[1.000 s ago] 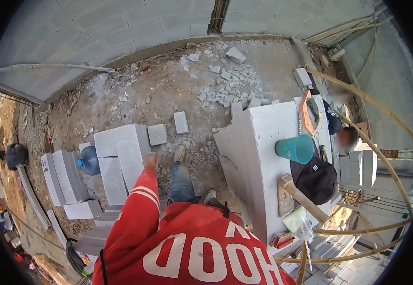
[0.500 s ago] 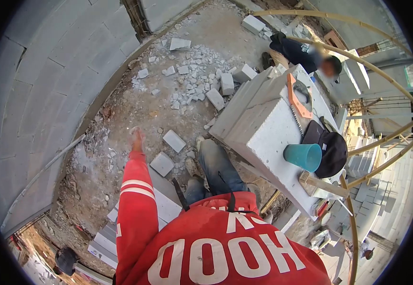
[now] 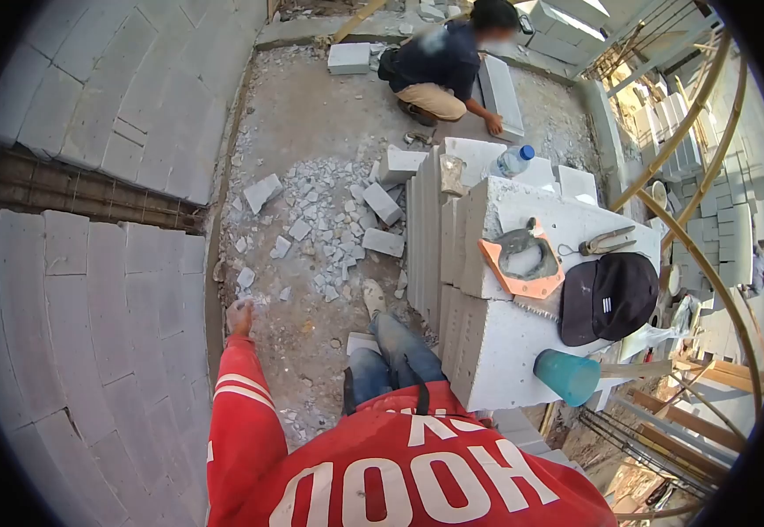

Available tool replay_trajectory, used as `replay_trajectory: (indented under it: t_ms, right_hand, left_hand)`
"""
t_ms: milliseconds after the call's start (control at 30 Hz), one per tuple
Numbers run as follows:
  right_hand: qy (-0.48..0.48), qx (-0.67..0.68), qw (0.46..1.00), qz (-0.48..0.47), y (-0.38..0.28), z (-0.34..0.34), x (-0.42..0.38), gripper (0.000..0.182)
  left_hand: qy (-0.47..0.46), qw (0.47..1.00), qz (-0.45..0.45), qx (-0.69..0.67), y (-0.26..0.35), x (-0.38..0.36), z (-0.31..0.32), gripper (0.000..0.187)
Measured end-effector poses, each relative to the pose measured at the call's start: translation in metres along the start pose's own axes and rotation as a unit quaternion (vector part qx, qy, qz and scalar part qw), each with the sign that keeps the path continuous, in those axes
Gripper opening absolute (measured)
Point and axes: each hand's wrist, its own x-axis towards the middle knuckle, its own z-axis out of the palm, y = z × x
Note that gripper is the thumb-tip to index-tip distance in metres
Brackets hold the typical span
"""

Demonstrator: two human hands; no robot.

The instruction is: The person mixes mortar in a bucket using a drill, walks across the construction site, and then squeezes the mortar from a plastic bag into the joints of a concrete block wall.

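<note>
My left hand (image 3: 239, 318), dusty with white, hangs at the end of a red sleeve over the rubble-strewn floor, beside the block wall. Its fingers look loosely curled and apart, and I make out nothing in them. My right hand is out of the picture. To my right, a stack of white blocks (image 3: 474, 347) carries a handsaw with an orange handle (image 3: 547, 288), pliers (image 3: 608, 241), a black cap (image 3: 615, 300) and a teal cup (image 3: 568, 376). None of these is touched by my left hand.
Broken block pieces (image 3: 325, 206) cover the floor ahead. A co-worker (image 3: 439, 66) crouches beyond, one hand at a long block (image 3: 499, 97). A water bottle (image 3: 512, 162) stands on the stack's far part. Bamboo poles (image 3: 698, 132) cross at right; a block wall (image 3: 92, 307) runs along the left.
My view has turned and shifted forward, bringing the co-worker, the long block and the bottle into clearer sight. My left hand now hangs nearer the left wall, its fingers looking more curled.
</note>
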Motion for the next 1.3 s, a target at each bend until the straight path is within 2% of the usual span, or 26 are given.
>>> replay_trajectory:
  t_ms: [100, 233, 300, 433, 500, 567, 600, 633, 667, 700, 733, 767, 800, 833, 867, 900, 967, 1000, 1067, 1133, 1267, 1300]
  right_hand:
    - [0.006, 0.033, 0.999, 0.008, 0.022, 0.024, -0.01, 0.023]
    - [0.014, 0.063, 0.998, 0.017, 0.046, 0.056, -0.022, 0.022]
    - [0.018, 0.074, 0.997, 0.022, 0.058, 0.076, -0.027, 0.022]
    - [0.022, 0.102, 0.994, 0.024, 0.077, 0.137, -0.028, 0.023]
    - [0.025, 0.126, 0.991, 0.022, 0.086, 0.171, -0.03, 0.024]
    - [0.035, 0.164, 0.986, 0.013, 0.109, 0.212, -0.042, 0.025]
    - [0.035, 0.19, 0.981, 0.004, 0.122, 0.23, -0.043, 0.026]
    - [0.044, 0.216, 0.975, -0.004, 0.141, 0.246, -0.049, 0.027]
    - [0.05, 0.242, 0.969, -0.012, 0.153, 0.262, -0.054, 0.027]
    - [0.058, 0.268, 0.962, -0.019, 0.164, 0.276, -0.058, 0.028]
    - [0.067, 0.273, 0.959, -0.032, 0.171, 0.286, -0.056, 0.029]
    - [0.077, 0.278, 0.956, -0.047, 0.177, 0.294, -0.054, 0.03]
    - [0.088, 0.263, 0.959, -0.066, 0.186, 0.301, -0.051, 0.031]
    - [0.111, 0.188, 0.966, -0.141, 0.192, 0.313, -0.052, 0.024]
    - [0.134, 0.109, 0.962, -0.21, 0.199, 0.324, -0.052, 0.02]
    - [0.154, 0.025, 0.949, -0.273, 0.203, 0.338, -0.051, 0.021]
    - [0.086, 0.19, 0.957, -0.2, 0.193, 0.371, -0.068, 0.029]
    - [-0.004, 0.429, 0.902, -0.056, 0.183, 0.39, -0.083, 0.031]
    - [0.045, 0.451, 0.891, -0.034, 0.169, 0.431, -0.083, 0.032]
    - [0.105, 0.473, 0.875, -0.021, 0.159, 0.466, -0.076, 0.034]
    - [0.062, 0.503, 0.861, -0.042, 0.148, 0.542, -0.059, 0.035]
    - [0.053, 0.513, 0.855, -0.047, 0.148, 0.562, -0.056, 0.035]
  left_hand:
    - [-0.038, 0.997, -0.008, 0.065, 0.026, 0.025, -0.006, 0.021]
    - [-0.045, 0.985, -0.01, 0.169, 0.095, 0.041, 0.017, 0.022]
    - [-0.048, 0.97, 0.066, 0.231, 0.109, 0.058, 0.022, 0.021]
    - [-0.08, 0.963, 0.072, 0.249, 0.122, 0.118, 0.009, 0.022]
    - [-0.136, 0.971, 0.022, 0.196, 0.112, 0.152, -0.015, 0.024]
    - [-0.125, 0.959, 0.034, 0.252, 0.092, 0.203, -0.042, 0.028]
    - [-0.141, 0.96, 0.028, 0.24, 0.107, 0.215, -0.049, 0.025]
    - [-0.149, 0.979, -0.029, 0.133, 0.115, 0.231, -0.058, 0.031]
    - [-0.141, 0.985, -0.021, 0.095, 0.124, 0.245, -0.066, 0.029]
    - [-0.127, 0.982, 0.002, 0.14, 0.136, 0.261, -0.076, 0.028]
    - [-0.108, 0.977, 0.024, 0.182, 0.151, 0.274, -0.082, 0.026]
    - [-0.13, 0.973, 0.03, 0.19, 0.169, 0.286, -0.078, 0.026]
    - [-0.125, 0.979, 0.032, 0.156, 0.187, 0.299, -0.077, 0.024]
    - [-0.118, 0.984, 0.033, 0.127, 0.201, 0.315, -0.079, 0.023]
    - [-0.155, 0.979, 0.05, 0.124, 0.217, 0.334, -0.076, 0.015]
    - [-0.167, 0.975, 0.052, 0.141, 0.229, 0.351, -0.069, 0.015]
    - [-0.163, 0.98, 0.024, 0.109, 0.256, 0.378, -0.041, 0.013]
    - [-0.168, 0.977, 0.025, 0.128, 0.273, 0.389, -0.029, 0.013]
    - [-0.24, 0.952, 0.054, 0.179, 0.308, 0.407, -0.001, 0.027]
    - [-0.26, 0.939, 0.051, 0.221, 0.34, 0.42, 0.028, 0.031]
    - [-0.278, 0.905, 0.079, 0.313, 0.387, 0.445, 0.065, 0.032]
    - [-0.282, 0.896, 0.063, 0.337, 0.401, 0.443, 0.067, 0.03]
